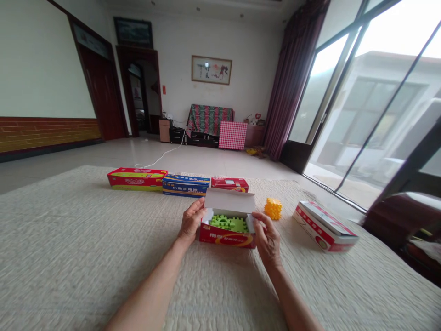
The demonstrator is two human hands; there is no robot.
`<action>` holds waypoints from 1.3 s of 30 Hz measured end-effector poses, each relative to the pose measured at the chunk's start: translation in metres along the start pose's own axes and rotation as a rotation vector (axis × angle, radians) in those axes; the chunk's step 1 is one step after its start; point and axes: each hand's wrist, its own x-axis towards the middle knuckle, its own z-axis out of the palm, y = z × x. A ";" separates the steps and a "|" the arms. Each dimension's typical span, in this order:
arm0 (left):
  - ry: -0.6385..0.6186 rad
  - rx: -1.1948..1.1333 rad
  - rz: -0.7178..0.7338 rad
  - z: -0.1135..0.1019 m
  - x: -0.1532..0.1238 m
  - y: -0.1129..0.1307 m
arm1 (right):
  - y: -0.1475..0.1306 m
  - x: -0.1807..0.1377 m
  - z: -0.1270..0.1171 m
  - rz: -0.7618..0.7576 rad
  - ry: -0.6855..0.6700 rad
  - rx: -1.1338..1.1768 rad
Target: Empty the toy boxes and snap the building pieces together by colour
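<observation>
A red cardboard box (220,241) stands in front of me with its white lid flap (230,200) raised at the back. Inside it lie green interlocking foam-like puzzle pieces (229,223) with notched edges. My left hand (191,221) grips the box's left end, fingers around the corner by the side flap. At the right end, my right hand (267,239) pinches the box at its white side flap (251,222). A yellow cube of similar notched pieces (273,208) sits just beyond my right hand, apart from it.
Behind the open box stand a red and yellow-green box (137,179), a blue box (186,185) and another red box (230,184) in a row. A white and red box (325,226) lies at the right. All rest on a beige textured cover (86,248).
</observation>
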 end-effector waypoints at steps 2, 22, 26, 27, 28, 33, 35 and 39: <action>-0.005 -0.013 0.006 0.000 0.001 -0.001 | 0.002 0.002 0.001 0.018 0.025 0.001; -0.023 -0.168 -0.084 0.009 -0.002 0.009 | -0.012 0.001 0.000 -0.093 0.013 0.055; 0.005 -0.132 -0.116 0.005 -0.003 0.011 | -0.015 0.003 0.002 -0.085 0.018 -0.024; 0.013 -0.117 -0.109 0.002 -0.002 0.012 | -0.013 0.003 0.003 -0.096 0.028 -0.049; 0.015 -0.104 -0.092 0.000 -0.002 0.013 | -0.012 0.003 0.003 -0.110 0.038 -0.073; -0.094 -0.033 -0.017 -0.008 -0.004 0.020 | -0.005 0.003 0.005 -0.169 0.054 -0.139; -0.172 0.028 0.011 -0.006 -0.006 0.024 | -0.004 0.004 0.005 -0.186 0.055 -0.147; -0.247 0.226 0.094 -0.001 -0.009 0.030 | -0.002 0.004 0.005 -0.209 0.054 -0.162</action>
